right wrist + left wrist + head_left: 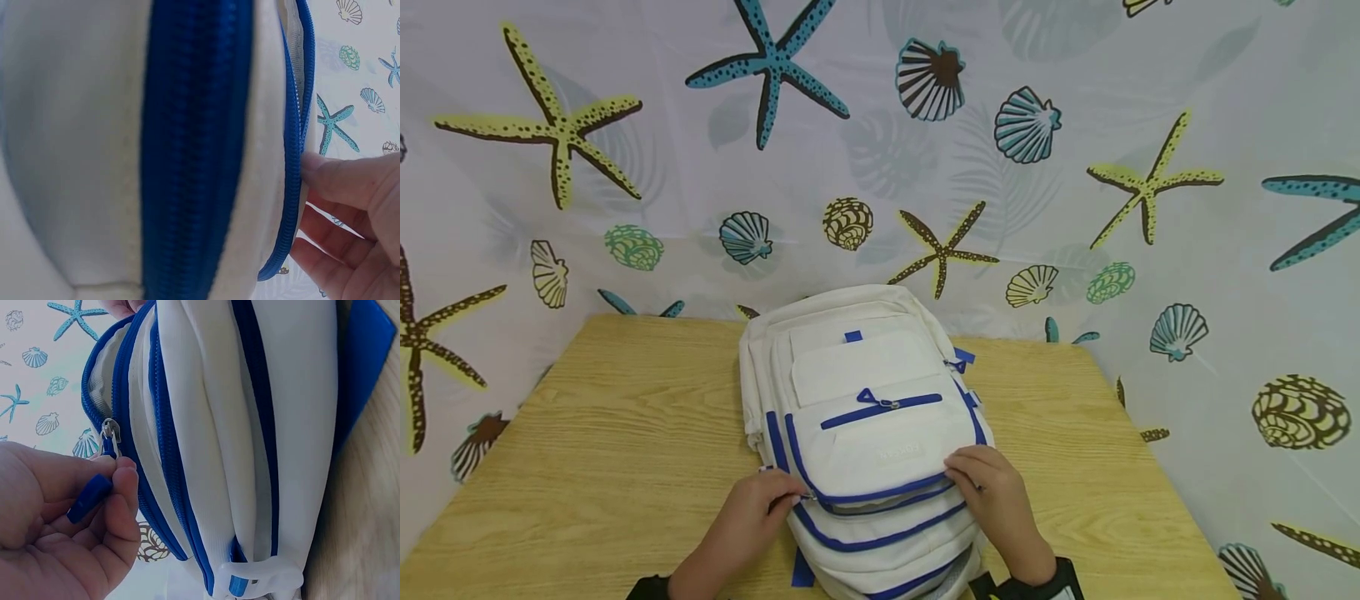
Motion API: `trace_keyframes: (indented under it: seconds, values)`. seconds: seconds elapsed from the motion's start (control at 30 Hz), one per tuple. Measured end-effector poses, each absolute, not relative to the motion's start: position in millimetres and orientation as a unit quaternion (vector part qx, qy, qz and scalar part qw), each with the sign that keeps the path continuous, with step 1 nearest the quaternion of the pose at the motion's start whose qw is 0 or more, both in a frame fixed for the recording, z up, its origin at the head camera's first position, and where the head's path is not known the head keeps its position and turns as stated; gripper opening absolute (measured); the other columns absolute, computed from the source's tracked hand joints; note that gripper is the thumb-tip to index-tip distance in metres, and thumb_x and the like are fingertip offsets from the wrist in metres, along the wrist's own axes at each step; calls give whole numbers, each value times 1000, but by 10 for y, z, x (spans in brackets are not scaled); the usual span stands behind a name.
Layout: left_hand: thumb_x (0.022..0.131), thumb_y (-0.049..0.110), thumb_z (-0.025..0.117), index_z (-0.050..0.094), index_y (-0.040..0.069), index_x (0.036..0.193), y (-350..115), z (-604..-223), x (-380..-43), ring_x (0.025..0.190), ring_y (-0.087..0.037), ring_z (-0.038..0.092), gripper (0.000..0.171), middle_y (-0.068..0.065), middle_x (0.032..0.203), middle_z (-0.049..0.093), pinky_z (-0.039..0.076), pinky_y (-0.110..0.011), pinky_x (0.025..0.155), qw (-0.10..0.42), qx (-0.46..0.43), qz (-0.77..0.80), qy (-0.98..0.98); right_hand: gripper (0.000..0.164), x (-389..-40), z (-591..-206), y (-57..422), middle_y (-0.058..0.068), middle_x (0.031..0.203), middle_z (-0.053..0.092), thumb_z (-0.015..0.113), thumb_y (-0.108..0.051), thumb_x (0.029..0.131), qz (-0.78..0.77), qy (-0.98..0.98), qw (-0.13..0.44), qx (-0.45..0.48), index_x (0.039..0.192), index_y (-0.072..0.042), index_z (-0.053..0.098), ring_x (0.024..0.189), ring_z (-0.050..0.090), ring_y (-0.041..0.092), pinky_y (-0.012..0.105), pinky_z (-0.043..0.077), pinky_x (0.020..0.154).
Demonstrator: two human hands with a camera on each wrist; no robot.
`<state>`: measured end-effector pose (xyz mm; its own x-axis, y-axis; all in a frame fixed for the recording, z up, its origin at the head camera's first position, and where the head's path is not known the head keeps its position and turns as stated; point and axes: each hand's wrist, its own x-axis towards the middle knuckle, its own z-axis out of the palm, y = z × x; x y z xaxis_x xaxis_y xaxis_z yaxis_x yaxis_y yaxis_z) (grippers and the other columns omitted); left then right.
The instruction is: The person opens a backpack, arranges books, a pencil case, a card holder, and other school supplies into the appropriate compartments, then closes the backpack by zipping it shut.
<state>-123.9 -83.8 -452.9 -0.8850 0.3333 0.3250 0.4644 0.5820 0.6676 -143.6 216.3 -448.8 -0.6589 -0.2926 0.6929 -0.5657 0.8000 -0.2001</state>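
A white backpack (865, 367) with blue zippers lies on the table, its base towards me. My left hand (752, 510) is at the lower left corner of the front pocket. Between thumb and fingers it pinches a blue zipper pull (90, 497), which hangs from a metal slider (110, 428). The front pocket's zipper gapes along the bottom edge, showing a pale lining (103, 387). At the pocket's lower right corner, my right hand (998, 496) pinches the edge beside the blue zipper (292, 187), thumb against it and fingers behind.
The wooden table (647, 400) spreads out on both sides of the backpack. Behind it hangs a white cloth (820, 167) printed with starfish and shells. A blue strap (802, 570) sticks out at the backpack's lower left, and a second zipper (880, 411) crosses the front.
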Motion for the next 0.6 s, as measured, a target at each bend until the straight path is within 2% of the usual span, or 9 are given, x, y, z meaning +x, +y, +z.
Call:
trace_keyframes:
  seconds: [0.2,0.6]
  values:
    - [77,-6,61,68,8,81,-835,-4536,-1238,77,-11,60,16,1,82,65,50,-21,66,52,-237,-403,-882,24,-1439,-4503,2164,-2,77,64,81,1,53,205,-885,338,245,72,-10,70,76,59,11,18,47,70]
    - [77,-6,61,68,8,81,-836,-4515,-1242,79,-15,61,17,0,85,66,50,-23,68,31,-258,-411,-874,24,-1450,-4520,2167,-2,77,64,81,0,53,207,-882,343,247,72,-10,70,76,59,11,18,47,69]
